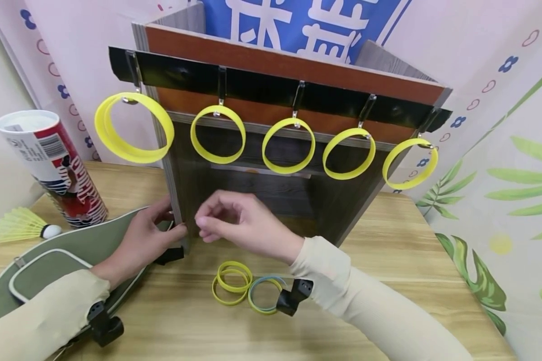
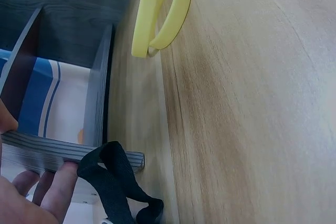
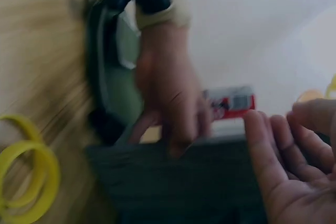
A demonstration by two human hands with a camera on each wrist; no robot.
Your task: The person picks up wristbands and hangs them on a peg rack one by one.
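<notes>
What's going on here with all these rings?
A person is working at a wooden unit on a table. The left grip holds its side panel, while the right grip is empty in front of it. Yellow rings hang from all five hooks across the front, and more loose yellow rings lie on the table with a blue ring.

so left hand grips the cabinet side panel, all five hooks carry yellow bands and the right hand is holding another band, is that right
Not quite: the right hand holds no band; the right wrist view shows it empty. The left hand does grip the side panel, and all five hooks carry yellow bands.
</notes>
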